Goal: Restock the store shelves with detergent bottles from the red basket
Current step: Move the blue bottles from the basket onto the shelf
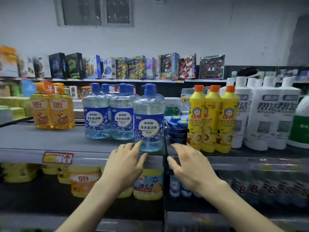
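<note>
A clear blue detergent bottle (148, 119) with a blue pump cap stands upright at the front edge of the grey shelf (50, 139). Two more of the same blue bottles (110, 114) stand behind it to the left. My left hand (127, 164) is spread just below and left of the front bottle, its fingertips at the bottle's base. My right hand (189, 163) hovers to the bottle's lower right with fingers straight, holding nothing. The red basket is out of view.
Two orange pump bottles (53, 108) stand at the shelf's left. Three yellow bottles (212, 119) and white bottles (267, 114) fill the right section. Blue packs (177, 128) lie behind the divider. Toy boxes (133, 67) line the top shelf. Yellow pouches (147, 183) sit below.
</note>
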A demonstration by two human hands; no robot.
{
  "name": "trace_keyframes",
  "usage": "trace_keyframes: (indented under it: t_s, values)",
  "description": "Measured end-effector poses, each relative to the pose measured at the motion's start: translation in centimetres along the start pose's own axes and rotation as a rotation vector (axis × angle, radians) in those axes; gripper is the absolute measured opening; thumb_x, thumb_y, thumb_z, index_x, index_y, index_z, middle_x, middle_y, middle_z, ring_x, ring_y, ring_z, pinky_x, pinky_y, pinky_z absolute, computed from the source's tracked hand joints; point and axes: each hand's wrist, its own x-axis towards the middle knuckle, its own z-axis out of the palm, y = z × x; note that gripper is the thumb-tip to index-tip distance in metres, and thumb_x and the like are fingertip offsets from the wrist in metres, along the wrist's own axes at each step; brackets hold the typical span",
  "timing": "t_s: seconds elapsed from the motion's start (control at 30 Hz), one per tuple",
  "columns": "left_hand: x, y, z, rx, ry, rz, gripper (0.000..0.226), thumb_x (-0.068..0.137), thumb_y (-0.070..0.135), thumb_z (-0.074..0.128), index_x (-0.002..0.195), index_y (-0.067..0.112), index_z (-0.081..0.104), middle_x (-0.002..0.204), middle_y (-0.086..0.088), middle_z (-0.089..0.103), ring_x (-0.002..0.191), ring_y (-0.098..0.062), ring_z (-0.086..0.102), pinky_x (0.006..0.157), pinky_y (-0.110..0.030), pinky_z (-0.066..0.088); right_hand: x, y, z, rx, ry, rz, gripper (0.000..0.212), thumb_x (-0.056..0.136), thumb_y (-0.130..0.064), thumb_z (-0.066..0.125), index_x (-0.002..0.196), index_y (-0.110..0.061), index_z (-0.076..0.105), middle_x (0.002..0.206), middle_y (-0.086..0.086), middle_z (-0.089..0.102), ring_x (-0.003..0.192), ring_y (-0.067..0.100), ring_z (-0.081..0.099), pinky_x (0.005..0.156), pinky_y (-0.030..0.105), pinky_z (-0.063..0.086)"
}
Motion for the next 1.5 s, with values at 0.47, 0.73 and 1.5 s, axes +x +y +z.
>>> trace_keyframes:
  t_s: [0.47, 0.73, 1.5]
  values:
    - [-14.0, 22.0, 9.6, -0.045, -0.243, 0.158, 0.055, 0.106, 0.053, 0.044, 0.156, 0.03, 0.042, 0.151, 0.006, 0.052, 0.138, -0.022, 0.049, 0.108, -0.039, 0.042, -21.9, 16.2, -1.8, -0.103, -0.133, 0.189, 0.052, 0.109, -0.046, 0.041, 0.155, -0.023, 0.048, 0.153, -0.005, 0.055, 0.143, 0.016, 0.048, 0.12, 0.036, 0.035]
    - [-20.4, 33.7, 19.6, -0.045, -0.584, 0.339, 0.047, 0.101, 0.043, 0.048, 0.145, 0.025, 0.054, 0.137, -0.001, 0.061, 0.127, -0.028, 0.057, 0.098, -0.04, 0.046, -36.8, 25.3, 2.0, -0.086, -0.339, 0.544, 0.054, 0.109, -0.049, 0.038, 0.154, -0.022, 0.049, 0.152, -0.003, 0.056, 0.142, 0.019, 0.049, 0.12, 0.039, 0.035]
    - [-31.4, 61.2, 36.6, -0.042, -1.101, 1.225, 0.046, 0.102, 0.044, 0.05, 0.142, 0.021, 0.057, 0.137, -0.005, 0.062, 0.127, -0.03, 0.06, 0.105, -0.042, 0.049, -61.9, 35.7, 2.1, -0.163, -0.457, 1.55, 0.061, 0.102, -0.055, 0.032, 0.148, -0.02, 0.051, 0.145, 0.005, 0.061, 0.136, 0.026, 0.055, 0.112, 0.04, 0.042]
